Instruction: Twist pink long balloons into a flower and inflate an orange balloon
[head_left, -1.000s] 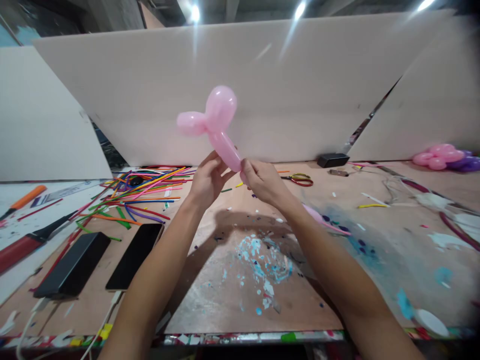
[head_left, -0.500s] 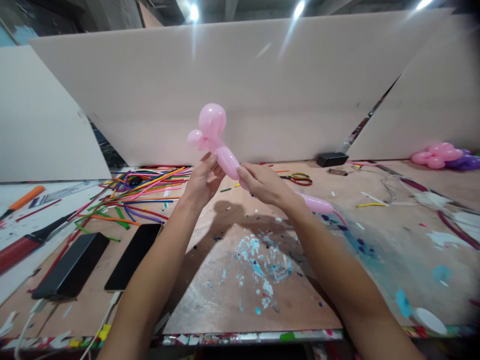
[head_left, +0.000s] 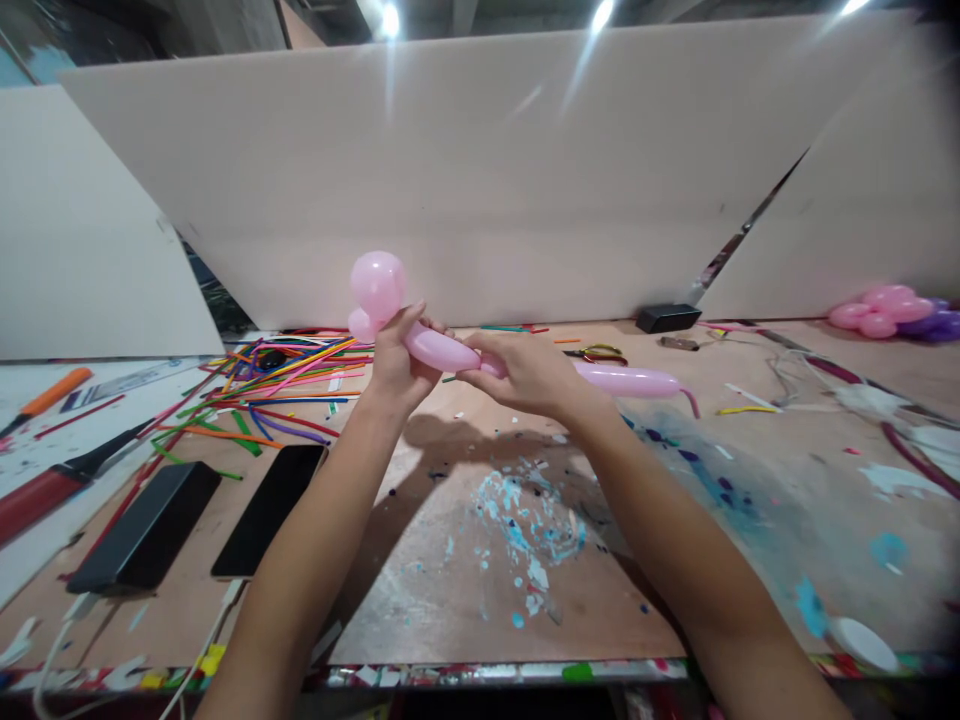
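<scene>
A long pink modelling balloon [head_left: 442, 352] is held nearly level above the table by both hands. My left hand [head_left: 403, 358] is closed around it just right of a round bubble and a smaller bubble at its left end. My right hand [head_left: 525, 370] pinches the balloon at a narrow point, thumb and fingers together. To the right of that hand the balloon runs on as a straight inflated length, ending in a thin, limp tail. Part of the balloon is hidden behind my fingers.
Loose uninflated balloons [head_left: 285, 385] lie in a heap at the left. Nearer are a black power bank [head_left: 146, 525], a phone [head_left: 270, 510] and a red-handled tool [head_left: 45, 500]. Scissors [head_left: 604, 354], a black box [head_left: 667, 318] and a pink balloon cluster [head_left: 877, 310] stand towards the back right.
The balloon's bubble end has come down and to the left, so the held section lies flatter. My left hand now wraps the balloon, and its tail end has risen slightly.
</scene>
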